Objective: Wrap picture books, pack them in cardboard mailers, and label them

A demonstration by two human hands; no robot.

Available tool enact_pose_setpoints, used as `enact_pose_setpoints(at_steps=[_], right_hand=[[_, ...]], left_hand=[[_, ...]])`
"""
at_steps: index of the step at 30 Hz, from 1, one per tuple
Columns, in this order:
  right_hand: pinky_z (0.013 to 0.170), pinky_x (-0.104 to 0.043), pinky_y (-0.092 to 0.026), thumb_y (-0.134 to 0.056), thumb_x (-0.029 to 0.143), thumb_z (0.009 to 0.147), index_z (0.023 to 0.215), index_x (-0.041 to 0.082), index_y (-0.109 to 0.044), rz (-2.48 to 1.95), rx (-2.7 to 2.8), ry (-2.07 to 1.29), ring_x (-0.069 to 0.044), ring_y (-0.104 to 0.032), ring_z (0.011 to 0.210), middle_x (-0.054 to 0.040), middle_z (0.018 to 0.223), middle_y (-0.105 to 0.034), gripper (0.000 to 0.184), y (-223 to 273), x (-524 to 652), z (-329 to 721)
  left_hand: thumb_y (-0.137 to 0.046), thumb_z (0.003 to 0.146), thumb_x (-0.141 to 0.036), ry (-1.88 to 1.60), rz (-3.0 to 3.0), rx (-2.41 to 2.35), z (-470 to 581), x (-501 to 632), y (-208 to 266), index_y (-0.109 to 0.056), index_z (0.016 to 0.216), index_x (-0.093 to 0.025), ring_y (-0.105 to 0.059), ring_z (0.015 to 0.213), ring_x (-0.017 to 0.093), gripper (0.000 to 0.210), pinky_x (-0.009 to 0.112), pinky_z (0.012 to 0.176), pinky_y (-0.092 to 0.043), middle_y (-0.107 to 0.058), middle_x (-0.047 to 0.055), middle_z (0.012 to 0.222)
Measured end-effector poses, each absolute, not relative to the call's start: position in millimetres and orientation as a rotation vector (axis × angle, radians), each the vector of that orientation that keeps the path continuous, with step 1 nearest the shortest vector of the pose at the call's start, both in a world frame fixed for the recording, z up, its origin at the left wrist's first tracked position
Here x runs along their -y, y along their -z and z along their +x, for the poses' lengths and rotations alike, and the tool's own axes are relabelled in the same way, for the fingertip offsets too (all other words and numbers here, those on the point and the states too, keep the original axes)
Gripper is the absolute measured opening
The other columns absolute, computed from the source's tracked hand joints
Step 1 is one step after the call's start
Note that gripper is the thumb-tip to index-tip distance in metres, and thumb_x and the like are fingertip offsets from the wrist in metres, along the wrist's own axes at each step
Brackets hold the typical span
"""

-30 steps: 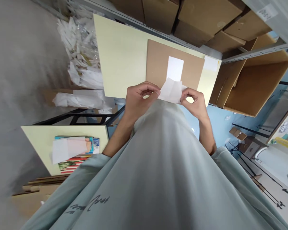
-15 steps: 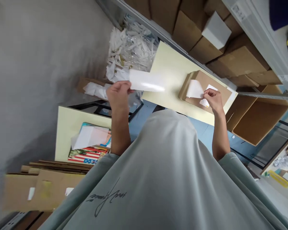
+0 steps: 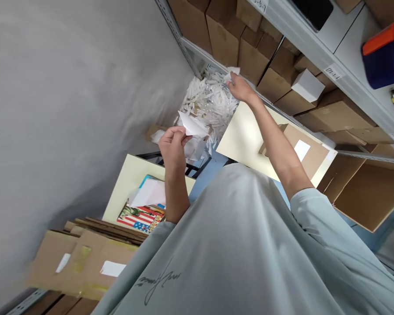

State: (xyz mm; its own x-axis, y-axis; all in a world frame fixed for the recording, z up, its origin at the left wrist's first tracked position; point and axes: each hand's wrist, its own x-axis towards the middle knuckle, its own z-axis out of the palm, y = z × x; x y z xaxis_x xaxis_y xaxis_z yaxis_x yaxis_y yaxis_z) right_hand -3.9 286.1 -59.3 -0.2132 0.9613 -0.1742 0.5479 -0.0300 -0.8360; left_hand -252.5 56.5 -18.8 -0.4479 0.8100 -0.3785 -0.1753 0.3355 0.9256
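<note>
My left hand (image 3: 173,146) pinches a white paper sheet (image 3: 193,125) between thumb and fingers; the sheet bends to a pointed corner. My right hand (image 3: 242,89) is stretched out over the far end of a cream table (image 3: 231,135), beside a heap of white paper scraps (image 3: 208,98). At its fingertips is a small white paper piece (image 3: 233,71), partly hidden by the fingers. A brown cardboard box (image 3: 310,146) with a white label (image 3: 302,150) lies on the table, partly behind my right forearm.
Metal shelving (image 3: 315,48) with cardboard boxes runs along the table's far side. An open cardboard carton (image 3: 376,192) stands at right. To the left, another cream table (image 3: 116,197) bears printed sheets (image 3: 141,216). Flattened cardboard (image 3: 85,262) is stacked nearer me, beside a grey wall (image 3: 85,87).
My right hand has moved from the box leftward to the scrap heap, carrying white paper. The sheet in my left hand, flat before, is now bent. The view has shifted.
</note>
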Motion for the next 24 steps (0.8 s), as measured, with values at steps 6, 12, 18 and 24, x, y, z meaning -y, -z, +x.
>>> enact_pose_setpoints(at_steps=[6, 12, 18, 24], right_hand=[[0.109, -0.032, -0.055, -0.076, 0.018, 0.106, 0.095, 0.019, -0.071, -1.736, 1.674, -0.992, -0.018, -0.076, 0.106, -0.0024, 0.103, -0.083, 0.013, 27, -217, 16], [0.087, -0.034, -0.059, -0.078, 0.026, 0.102, 0.098, 0.024, -0.083, -1.637, 1.478, -1.016, -0.019, -0.072, 0.086, -0.0023, 0.099, -0.081, 0.007, -16, -60, 70], [0.095, -0.041, -0.061, -0.078, 0.036, 0.107, 0.1, 0.03, -0.087, -1.742, 1.366, -0.706, -0.024, -0.073, 0.096, -0.0056, 0.101, -0.08, 0.013, -40, 21, 103], [0.095, -0.043, -0.06, -0.071, 0.038, 0.112, 0.101, 0.031, -0.083, -1.825, 1.292, -0.464, -0.026, -0.073, 0.098, -0.0067, 0.1, -0.079, 0.018, -37, 58, 152]], left_hand=[[-0.089, 0.074, -0.051, -1.241, 0.528, -1.445, -212, -59, 15, -0.063, 0.084, -0.025, -0.075, 0.09, 0.015, 0.038, 0.029, 0.095, -0.068, -0.072, 0.001, 0.091], [-0.089, 0.081, -0.05, -1.05, 0.559, -1.2, -144, -69, 9, -0.06, 0.085, -0.025, -0.077, 0.089, 0.016, 0.039, 0.032, 0.094, -0.069, -0.069, 0.0, 0.086], [-0.091, 0.086, -0.053, -0.83, 0.648, -1.006, -67, -67, -12, -0.059, 0.086, -0.025, -0.079, 0.09, 0.018, 0.042, 0.034, 0.096, -0.071, -0.07, 0.0, 0.087], [-0.095, 0.085, -0.058, -0.696, 0.733, -0.899, 2, -44, -37, -0.059, 0.083, -0.025, -0.081, 0.095, 0.022, 0.049, 0.036, 0.091, -0.073, -0.074, 0.002, 0.088]])
